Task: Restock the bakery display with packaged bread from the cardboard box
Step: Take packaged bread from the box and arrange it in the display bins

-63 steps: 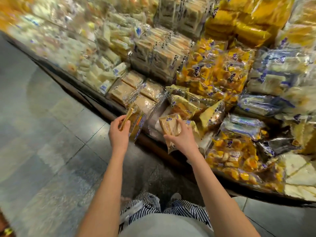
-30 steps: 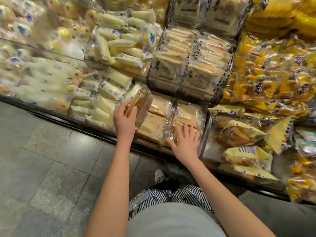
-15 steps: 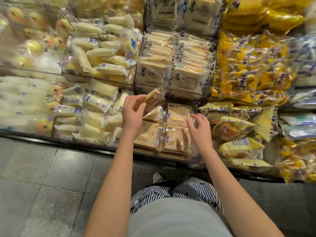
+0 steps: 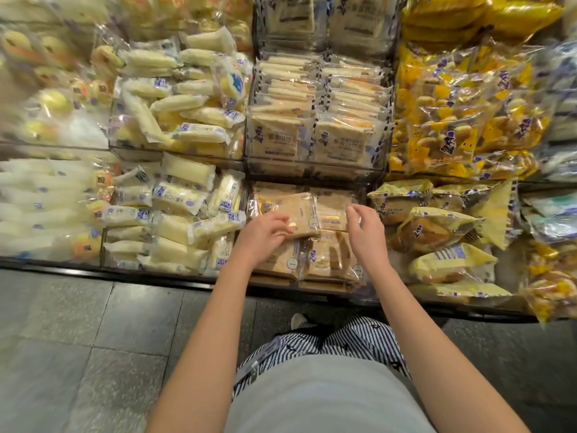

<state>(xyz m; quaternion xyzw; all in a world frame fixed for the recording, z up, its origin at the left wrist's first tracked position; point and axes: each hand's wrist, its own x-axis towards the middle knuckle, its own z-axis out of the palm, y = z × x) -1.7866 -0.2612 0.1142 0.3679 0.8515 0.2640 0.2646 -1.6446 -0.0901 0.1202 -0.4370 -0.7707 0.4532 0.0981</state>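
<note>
- The left hand (image 4: pixel 265 234) reaches into the lower middle compartment of the display (image 4: pixel 156 274). Its fingers are curled onto the near left edge of a bread packet (image 4: pixel 299 214) and hold it.
- That bread packet, brown bread in a clear wrapper with a round white sticker, lies slightly tilted on top of the stack of brown packets (image 4: pixel 327 259) in that compartment, towards its back left.
- The right hand (image 4: pixel 367 228) is at the right side of the same compartment. Its fingers are loosely curled, with the fingertips at the right edge of a second brown packet (image 4: pixel 332 209) just beside the held one. I cannot tell whether they grip it or only touch it.
- The two hands are near each other, with the two top packets between them.
- To the left of this compartment lie pale long rolls (image 4: pixel 175 198) in clear wrappers, piled loosely.
- To the right lie yellow bags (image 4: pixel 437 228) of buns, some flat and some tipped up.
- On the tier above, straight behind the hands, sliced sandwich packets (image 4: pixel 281 132) stand in two tidy rows. Bags of small golden buns (image 4: pixel 452 120) are to their right.
- The floor (image 4: pixel 93 339) below is grey tile. The person's striped trousers (image 4: pixel 359 339) and one shoe (image 4: pixel 298 320) show near the display's dark front edge.
</note>
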